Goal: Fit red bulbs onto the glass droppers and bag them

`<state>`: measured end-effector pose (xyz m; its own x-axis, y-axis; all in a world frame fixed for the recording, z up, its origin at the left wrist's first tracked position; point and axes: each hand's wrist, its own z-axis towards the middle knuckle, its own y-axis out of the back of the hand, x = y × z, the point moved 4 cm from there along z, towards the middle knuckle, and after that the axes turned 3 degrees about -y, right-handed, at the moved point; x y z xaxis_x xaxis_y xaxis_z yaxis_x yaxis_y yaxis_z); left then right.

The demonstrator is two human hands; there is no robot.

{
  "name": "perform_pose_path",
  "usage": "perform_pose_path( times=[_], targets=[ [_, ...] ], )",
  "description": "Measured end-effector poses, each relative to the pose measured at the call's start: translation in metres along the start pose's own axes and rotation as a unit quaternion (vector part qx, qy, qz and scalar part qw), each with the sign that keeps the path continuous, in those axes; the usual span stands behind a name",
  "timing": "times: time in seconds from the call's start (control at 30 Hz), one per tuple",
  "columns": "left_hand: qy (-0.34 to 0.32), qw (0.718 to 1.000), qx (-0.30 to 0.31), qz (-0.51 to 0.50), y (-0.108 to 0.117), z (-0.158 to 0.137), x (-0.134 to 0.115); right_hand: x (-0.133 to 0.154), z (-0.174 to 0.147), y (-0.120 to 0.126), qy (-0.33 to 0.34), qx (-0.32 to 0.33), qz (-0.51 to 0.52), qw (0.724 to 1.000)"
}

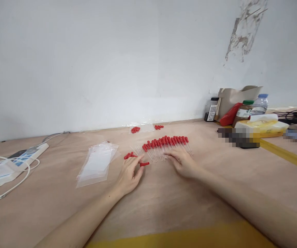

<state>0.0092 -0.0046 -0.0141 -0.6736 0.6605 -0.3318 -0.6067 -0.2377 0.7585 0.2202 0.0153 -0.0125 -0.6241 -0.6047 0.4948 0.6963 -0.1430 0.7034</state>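
Observation:
Between the thumb and fingertips of my left hand [129, 175] is a red rubber dropper bulb [144, 164], its narrow end pointing right. Just beyond that hand lie a few loose red bulbs [129, 155] and some thin clear glass tubes [137, 150]. A fanned row of droppers [166, 141], red bulbs on clear tubes, stretches across the middle of the table. My right hand [181, 161] is over the lower ends of these tubes, fingers bent and close together. Anything in its fingertips is too small and clear to make out.
Clear plastic bags [98, 164] lie left of my hands. More red bulbs [135, 130] rest on clear plastic by the wall. A power strip [21, 163] with white cables is far left. A tissue pack [262, 127], jar [244, 112] and bottle [260, 104] stand right.

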Motion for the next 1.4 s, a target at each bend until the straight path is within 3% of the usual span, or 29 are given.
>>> perform_pose_path(
  times=[0.1,0.33,0.73,1.07,1.4],
  targets=[
    [-0.004,0.999,0.037,0.016,-0.005,0.0,-0.005,0.007,-0.015,-0.005,0.027,-0.003,-0.068,0.997],
    [-0.006,0.999,0.041,0.016,-0.005,0.003,-0.011,0.017,-0.02,-0.009,0.031,0.009,-0.066,0.997],
    [0.048,0.991,0.039,-0.117,-0.009,0.0,-0.006,0.024,-0.022,-0.013,0.041,0.011,-0.041,0.998],
    [0.002,0.992,-0.016,-0.125,-0.007,-0.001,-0.01,0.02,-0.02,-0.02,0.047,0.036,0.009,0.998],
    [-0.055,0.99,0.054,-0.119,-0.006,-0.003,-0.022,0.017,-0.013,-0.015,0.109,0.069,-0.004,0.992]
  ],
)
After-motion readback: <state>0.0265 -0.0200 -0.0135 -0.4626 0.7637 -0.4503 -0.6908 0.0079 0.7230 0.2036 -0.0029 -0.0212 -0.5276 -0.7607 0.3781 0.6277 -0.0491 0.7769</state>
